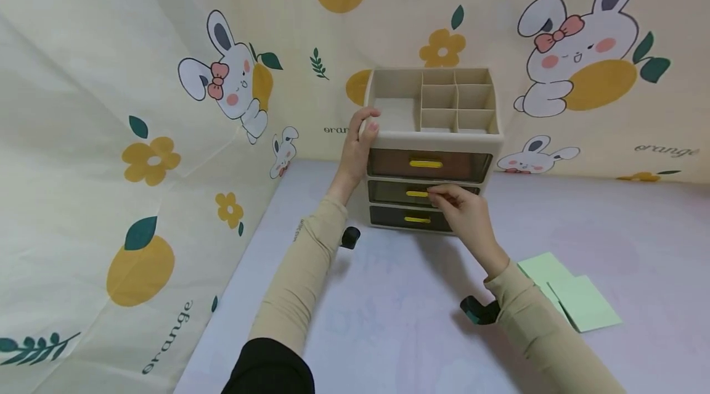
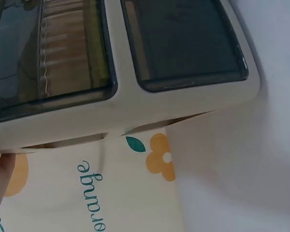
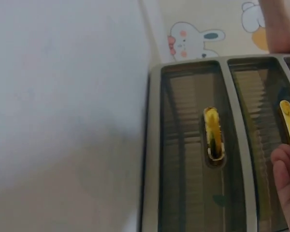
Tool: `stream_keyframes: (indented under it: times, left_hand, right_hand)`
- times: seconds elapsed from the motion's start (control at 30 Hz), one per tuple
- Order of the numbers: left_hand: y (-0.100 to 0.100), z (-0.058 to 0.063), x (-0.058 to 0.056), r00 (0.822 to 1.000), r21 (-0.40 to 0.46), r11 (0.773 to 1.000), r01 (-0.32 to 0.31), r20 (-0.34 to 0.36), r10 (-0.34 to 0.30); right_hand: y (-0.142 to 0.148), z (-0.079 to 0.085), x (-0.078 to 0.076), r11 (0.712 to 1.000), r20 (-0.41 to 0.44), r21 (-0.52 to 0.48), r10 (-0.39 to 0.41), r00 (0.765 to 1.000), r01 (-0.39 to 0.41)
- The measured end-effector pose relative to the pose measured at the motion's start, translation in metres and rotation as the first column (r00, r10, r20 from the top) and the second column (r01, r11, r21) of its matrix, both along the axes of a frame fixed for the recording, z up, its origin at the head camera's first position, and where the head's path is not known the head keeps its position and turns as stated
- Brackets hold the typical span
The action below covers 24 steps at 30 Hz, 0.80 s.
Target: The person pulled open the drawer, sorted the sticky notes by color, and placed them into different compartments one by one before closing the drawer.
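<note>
A cream desktop drawer organizer (image 1: 432,141) stands at the back against the patterned backdrop, with three dark see-through drawers under an open divided top. My left hand (image 1: 356,144) holds its upper left side, fingers at the top rim; in the left wrist view only a bit of that hand (image 2: 1,176) shows at the edge. My right hand (image 1: 463,215) is at the middle drawer, thumb and fingertips pinching the right end of its yellow drawer handle (image 1: 417,193). The right wrist view shows the fingers (image 3: 286,166) at this handle, and the bottom drawer's gold handle (image 3: 213,134) beside it. All three drawers look closed.
Pale green paper sheets (image 1: 588,304) lie on the table to the right, partly under my right forearm. Black straps or mounts (image 1: 479,311) stick out by both wrists. A backdrop with rabbits and oranges (image 1: 233,98) rises behind and to the left.
</note>
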<state>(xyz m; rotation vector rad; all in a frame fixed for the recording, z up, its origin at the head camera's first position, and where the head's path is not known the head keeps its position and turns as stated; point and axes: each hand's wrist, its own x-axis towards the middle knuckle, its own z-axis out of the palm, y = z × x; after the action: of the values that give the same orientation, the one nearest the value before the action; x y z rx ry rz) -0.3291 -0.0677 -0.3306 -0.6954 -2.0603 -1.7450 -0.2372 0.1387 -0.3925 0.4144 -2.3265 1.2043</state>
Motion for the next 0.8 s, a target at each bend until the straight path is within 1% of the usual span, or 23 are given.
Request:
stream_keyframes:
  times: [0.07,0.17,0.2,0.3,0.4,0.47,0.57,0.63,0.7,0.8]
  left_hand:
    - [-0.002,0.003,0.001,1.000,-0.012,1.000,-0.012,-0.019,0.012]
    - [-0.002,0.009,0.003,0.999,-0.025,0.999,-0.035,-0.010,0.035]
    - [-0.002,0.011,0.004,0.999,-0.027,0.999,-0.042,0.003,0.042]
    - [0.001,0.017,0.003,0.998,-0.017,1.000,-0.026,0.052,0.027]
    - [0.002,0.020,0.001,0.997,-0.005,1.000,-0.010,0.080,0.010]
    - [0.003,0.022,0.001,0.996,-0.006,1.000,-0.006,0.090,0.006]
    - [0.003,0.024,0.002,0.993,-0.011,1.000,-0.014,0.113,0.015]
    - [0.003,0.024,0.002,0.992,-0.016,1.000,-0.015,0.121,0.017]
    - [0.004,0.023,0.003,0.993,-0.020,1.000,-0.019,0.118,0.021]
    - [0.004,0.020,0.002,0.993,-0.021,0.999,-0.035,0.109,0.037]
  right_hand:
    - [-0.001,0.000,-0.001,1.000,-0.008,-0.010,0.008,1.000,-0.008]
    - [-0.002,0.000,-0.001,1.000,-0.026,-0.010,0.014,1.000,-0.014]
    - [-0.002,0.000,-0.001,1.000,-0.029,-0.009,0.013,0.999,-0.013]
    - [-0.001,0.000,0.001,1.000,-0.030,0.006,-0.005,1.000,0.005]
    - [0.000,0.000,0.004,0.999,-0.010,0.032,-0.008,1.000,0.008]
    - [0.001,0.001,0.005,0.999,0.027,0.041,0.013,1.000,-0.014]
    - [0.002,0.002,0.008,0.998,0.119,0.034,0.056,0.991,-0.061]
    - [0.004,0.002,0.010,0.996,0.190,0.015,0.079,0.979,-0.084]
    - [0.005,0.000,0.013,0.996,0.249,0.013,0.086,0.965,-0.092]
    - [0.008,-0.006,0.015,0.994,0.309,0.021,0.097,0.946,-0.108]
